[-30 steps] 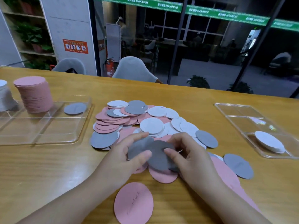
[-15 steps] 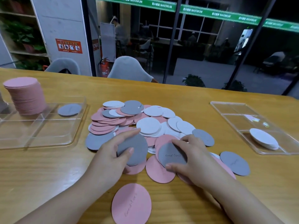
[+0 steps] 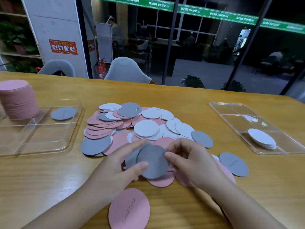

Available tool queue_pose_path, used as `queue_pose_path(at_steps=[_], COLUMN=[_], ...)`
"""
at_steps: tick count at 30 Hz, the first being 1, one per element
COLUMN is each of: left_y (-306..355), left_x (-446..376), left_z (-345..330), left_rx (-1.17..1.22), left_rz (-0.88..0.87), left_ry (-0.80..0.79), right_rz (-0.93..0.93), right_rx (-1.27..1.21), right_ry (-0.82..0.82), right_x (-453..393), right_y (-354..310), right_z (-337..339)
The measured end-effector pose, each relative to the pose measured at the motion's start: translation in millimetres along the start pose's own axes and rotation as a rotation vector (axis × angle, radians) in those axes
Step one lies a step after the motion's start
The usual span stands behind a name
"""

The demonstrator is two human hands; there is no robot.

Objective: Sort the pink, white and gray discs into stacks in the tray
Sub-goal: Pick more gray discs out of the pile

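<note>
A loose pile of pink, white and gray discs (image 3: pixel 140 126) covers the middle of the wooden table. My left hand (image 3: pixel 115 164) and my right hand (image 3: pixel 191 161) meet just above its near edge, both gripping a small overlapping stack of gray discs (image 3: pixel 152 161). The clear tray (image 3: pixel 41 142) at the left holds a tall pink stack (image 3: pixel 17 100) and one gray disc (image 3: pixel 63 113). A second clear tray (image 3: pixel 231 111) at the right holds a low white stack (image 3: pixel 262 138).
A single pink disc (image 3: pixel 129 210) lies at the near table edge between my forearms. Gray discs (image 3: pixel 233 163) lie loose to the right of the pile. Two chairs (image 3: pixel 127 70) stand behind the table's far edge.
My right hand has brought its gray disc over onto the gray disc in my left hand, so both hands now hold them together. The view has shifted a little to the right.
</note>
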State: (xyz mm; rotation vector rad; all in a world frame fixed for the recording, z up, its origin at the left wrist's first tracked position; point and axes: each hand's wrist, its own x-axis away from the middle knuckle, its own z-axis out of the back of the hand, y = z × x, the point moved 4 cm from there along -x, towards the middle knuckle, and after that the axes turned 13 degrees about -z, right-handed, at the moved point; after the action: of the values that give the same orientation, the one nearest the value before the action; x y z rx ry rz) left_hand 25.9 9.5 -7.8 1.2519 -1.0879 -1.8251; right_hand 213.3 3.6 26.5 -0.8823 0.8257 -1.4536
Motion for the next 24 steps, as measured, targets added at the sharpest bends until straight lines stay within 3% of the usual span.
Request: queue_pose_path(at_steps=[4,11,15,19,24], left_y=[1.1,-2.3,-3.1,-2.3,-2.5], left_x=[1.0,0.8,0.7,1.4,1.9], left_z=[-4.2,-2.9,-4.5,-4.5,-4.1], left_rx=[-0.049,-0.079,-0.066,-0.074,-0.056], left_rz=[-0.02,0.032,0.037,0.038,0.048], left_ry=[-0.023,-0.045,-0.05,-0.051,-0.036], right_rz=[0.02,0.039,-0.084,-0.243,-0.239], right_rx=[0.002,0.466,0.491,0.562,0.493], right_ry=[-0.019,0.331,0.458,0.375,0.355], right_x=[-0.9,-22.8,-35.4,-42.8,-43.4], right_y=[2.7,23.1,47.0,65.8,67.0], right_z=[-5.0,49.5,80.7,84.8,86.1])
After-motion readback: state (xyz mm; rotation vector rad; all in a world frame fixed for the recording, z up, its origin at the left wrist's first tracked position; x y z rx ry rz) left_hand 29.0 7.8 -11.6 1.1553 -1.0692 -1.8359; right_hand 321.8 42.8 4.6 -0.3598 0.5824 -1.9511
